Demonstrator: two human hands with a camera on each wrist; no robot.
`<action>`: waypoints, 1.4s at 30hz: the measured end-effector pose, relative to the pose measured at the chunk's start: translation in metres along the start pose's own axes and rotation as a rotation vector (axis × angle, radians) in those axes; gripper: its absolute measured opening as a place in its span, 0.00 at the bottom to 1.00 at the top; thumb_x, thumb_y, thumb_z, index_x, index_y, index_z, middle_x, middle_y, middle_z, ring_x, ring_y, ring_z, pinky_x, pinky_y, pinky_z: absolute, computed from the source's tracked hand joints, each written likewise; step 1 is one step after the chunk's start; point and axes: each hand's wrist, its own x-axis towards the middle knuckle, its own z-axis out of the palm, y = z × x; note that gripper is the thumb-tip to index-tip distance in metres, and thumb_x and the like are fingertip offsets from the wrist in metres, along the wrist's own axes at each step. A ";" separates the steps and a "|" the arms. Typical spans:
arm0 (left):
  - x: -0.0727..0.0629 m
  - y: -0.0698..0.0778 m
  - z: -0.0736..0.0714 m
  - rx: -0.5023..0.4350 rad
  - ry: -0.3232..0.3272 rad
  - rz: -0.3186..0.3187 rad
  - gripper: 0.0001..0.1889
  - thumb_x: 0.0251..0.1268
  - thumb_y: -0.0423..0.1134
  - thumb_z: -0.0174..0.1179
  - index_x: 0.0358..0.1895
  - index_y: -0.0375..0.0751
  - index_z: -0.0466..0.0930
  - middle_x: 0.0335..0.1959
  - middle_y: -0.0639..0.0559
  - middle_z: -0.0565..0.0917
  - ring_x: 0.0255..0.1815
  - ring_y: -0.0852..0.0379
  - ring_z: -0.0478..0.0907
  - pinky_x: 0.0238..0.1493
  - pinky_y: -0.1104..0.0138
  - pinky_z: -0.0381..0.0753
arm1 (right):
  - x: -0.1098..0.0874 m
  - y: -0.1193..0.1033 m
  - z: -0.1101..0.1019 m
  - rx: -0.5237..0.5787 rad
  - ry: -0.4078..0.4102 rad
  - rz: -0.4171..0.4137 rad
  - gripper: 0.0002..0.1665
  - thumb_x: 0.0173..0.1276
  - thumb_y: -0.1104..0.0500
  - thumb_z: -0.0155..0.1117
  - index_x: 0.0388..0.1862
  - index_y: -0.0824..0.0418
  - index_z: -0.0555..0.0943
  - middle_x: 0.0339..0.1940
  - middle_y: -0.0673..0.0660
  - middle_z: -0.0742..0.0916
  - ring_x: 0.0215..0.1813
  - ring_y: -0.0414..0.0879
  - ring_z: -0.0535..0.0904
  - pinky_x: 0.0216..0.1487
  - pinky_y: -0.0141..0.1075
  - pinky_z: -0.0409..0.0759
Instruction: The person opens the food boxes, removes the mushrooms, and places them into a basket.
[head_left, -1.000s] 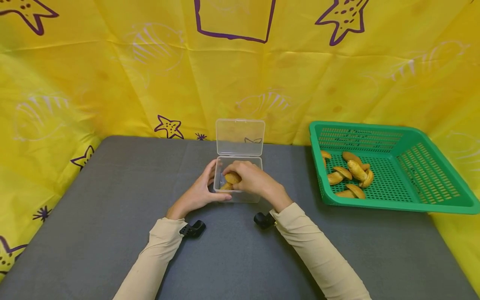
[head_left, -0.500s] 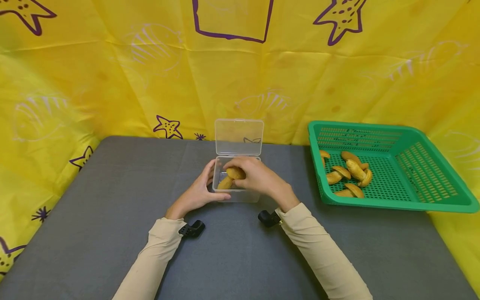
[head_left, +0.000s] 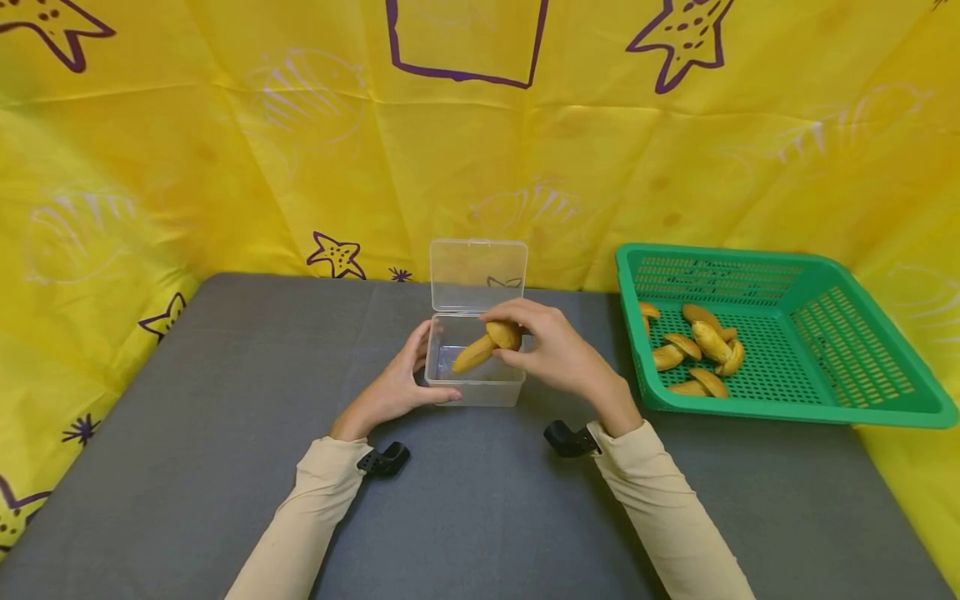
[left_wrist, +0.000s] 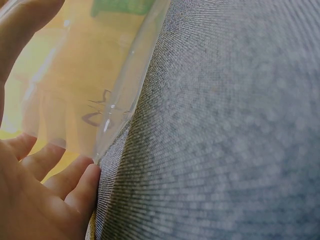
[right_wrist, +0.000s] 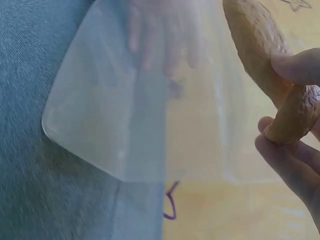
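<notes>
A clear plastic box stands on the grey table with its hinged lid raised at the back. My left hand holds the box at its left side, thumb along the front wall and fingers round the far side. In the left wrist view, the fingers touch the clear wall. My right hand pinches a brown mushroom by its cap, at the right part of the box opening. The mushroom's stem slants down to the left over the box. In the right wrist view, thumb and fingertips grip the mushroom.
A green perforated basket stands to the right on the table, with several brown mushrooms in its left half. A yellow patterned cloth hangs behind the table. The grey tabletop extends to the left.
My right hand has risen and moved right, drawing the mushroom up from inside the box, so more of its stem shows. My left hand has stayed on the box.
</notes>
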 end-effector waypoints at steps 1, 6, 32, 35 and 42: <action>0.000 0.000 0.000 0.001 0.000 0.002 0.58 0.52 0.39 0.76 0.80 0.50 0.42 0.80 0.42 0.52 0.78 0.41 0.57 0.74 0.43 0.59 | -0.002 0.000 -0.003 0.001 0.015 -0.006 0.26 0.59 0.67 0.74 0.57 0.59 0.82 0.54 0.56 0.86 0.49 0.46 0.81 0.51 0.40 0.82; 0.000 0.000 0.001 0.001 0.010 0.004 0.58 0.51 0.38 0.77 0.79 0.50 0.42 0.80 0.42 0.53 0.78 0.41 0.58 0.74 0.43 0.59 | -0.014 0.000 -0.016 -0.005 0.093 -0.018 0.26 0.58 0.67 0.75 0.57 0.61 0.82 0.55 0.56 0.85 0.49 0.45 0.81 0.52 0.39 0.83; -0.001 -0.002 0.000 0.026 0.000 -0.010 0.58 0.52 0.41 0.77 0.79 0.54 0.41 0.81 0.46 0.51 0.79 0.43 0.56 0.74 0.43 0.58 | -0.074 0.017 -0.059 -0.084 0.374 0.046 0.27 0.53 0.74 0.76 0.54 0.63 0.83 0.52 0.58 0.86 0.50 0.29 0.77 0.51 0.17 0.77; -0.001 -0.002 0.000 0.027 0.000 -0.011 0.58 0.52 0.41 0.77 0.79 0.54 0.41 0.81 0.46 0.51 0.79 0.42 0.56 0.74 0.42 0.58 | -0.083 0.019 -0.065 -0.091 0.390 0.067 0.29 0.52 0.75 0.75 0.54 0.64 0.83 0.53 0.58 0.85 0.51 0.28 0.77 0.52 0.17 0.76; -0.001 -0.001 0.001 0.036 0.000 -0.030 0.60 0.52 0.43 0.77 0.80 0.53 0.39 0.81 0.46 0.50 0.79 0.42 0.55 0.75 0.43 0.56 | -0.100 0.025 -0.077 -0.119 0.444 0.079 0.31 0.49 0.78 0.75 0.55 0.64 0.83 0.53 0.61 0.86 0.52 0.28 0.76 0.49 0.16 0.75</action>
